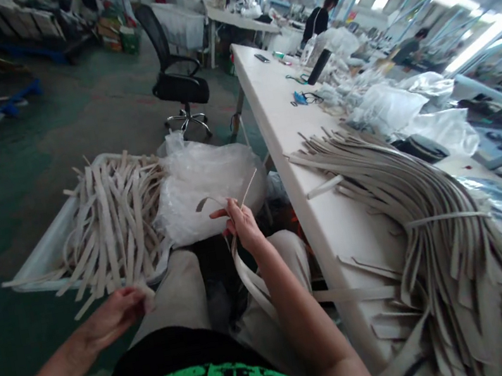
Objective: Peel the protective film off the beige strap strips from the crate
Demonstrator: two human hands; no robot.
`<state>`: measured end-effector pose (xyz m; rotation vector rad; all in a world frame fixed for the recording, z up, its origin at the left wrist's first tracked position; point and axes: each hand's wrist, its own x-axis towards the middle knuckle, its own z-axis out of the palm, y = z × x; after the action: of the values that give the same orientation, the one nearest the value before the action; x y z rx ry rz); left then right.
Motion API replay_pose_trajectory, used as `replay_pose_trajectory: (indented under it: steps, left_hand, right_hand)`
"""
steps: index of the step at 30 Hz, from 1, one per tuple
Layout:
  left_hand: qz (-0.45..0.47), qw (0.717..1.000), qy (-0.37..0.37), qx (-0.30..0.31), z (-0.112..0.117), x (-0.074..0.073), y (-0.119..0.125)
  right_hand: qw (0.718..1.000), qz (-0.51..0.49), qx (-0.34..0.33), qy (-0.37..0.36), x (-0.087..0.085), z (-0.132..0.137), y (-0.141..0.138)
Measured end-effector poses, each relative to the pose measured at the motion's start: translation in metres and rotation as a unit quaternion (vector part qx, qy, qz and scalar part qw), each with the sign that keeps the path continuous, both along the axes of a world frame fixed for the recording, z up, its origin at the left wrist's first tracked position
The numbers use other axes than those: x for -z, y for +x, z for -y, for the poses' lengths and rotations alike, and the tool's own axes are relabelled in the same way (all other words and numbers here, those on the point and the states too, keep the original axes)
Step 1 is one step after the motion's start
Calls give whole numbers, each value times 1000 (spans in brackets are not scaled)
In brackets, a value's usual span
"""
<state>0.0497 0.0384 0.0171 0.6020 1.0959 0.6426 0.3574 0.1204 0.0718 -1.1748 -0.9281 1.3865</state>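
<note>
My right hand [241,223] is closed around beige fabric strips [249,275]. Their short ends stick out past the fingers, one curling left and one pointing up to the right, while the longer part hangs down beside my forearm. Low on the left, my left hand [124,308] pinches a small whitish piece [147,297], too blurred to name, close to my knee. Just beyond it stands a white tub [45,251] heaped with loose beige strips [114,217]. A large bundle of similar strips [444,194], tied with a band, lies on the white table to my right.
The white table [266,105] runs along my right side, its edge near my forearm. A full translucent plastic bag [212,185] bulges beside the tub. A black office chair [178,84] stands ahead. Plastic bags [391,103] lie on the table; several people work further back.
</note>
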Motion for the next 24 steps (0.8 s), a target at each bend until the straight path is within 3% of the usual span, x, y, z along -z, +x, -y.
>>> replay_pose_trajectory:
  steps: [2,3,5,8,12,19,24]
  left_hand:
    - [58,979,-52,-189,-8,-2,12]
    - [86,961,-76,-250,-12,-4,21]
    - [131,935,-120,-308,-16,-10,44]
    - [189,927,-159,-281,-18,-19,77]
    - [236,932,-124,-247,-26,-31,99]
    - [158,942,-34,-295,-46,-39,101]
    - [80,954,110,-266,-26,-35,112]
  right_hand:
    - [1000,10,-21,9,0,14,-4]
    - [999,13,-30,12,-2,22,-6]
    - [999,14,-47,10,-6,39,-11]
    - [995,22,-93,-22,-14,68,-15]
    - [984,45,-142,-94,-15,111,-9]
    - [947,102,-250,-173,5,172,16]
    - [923,173,-318,-127,2,173,15]
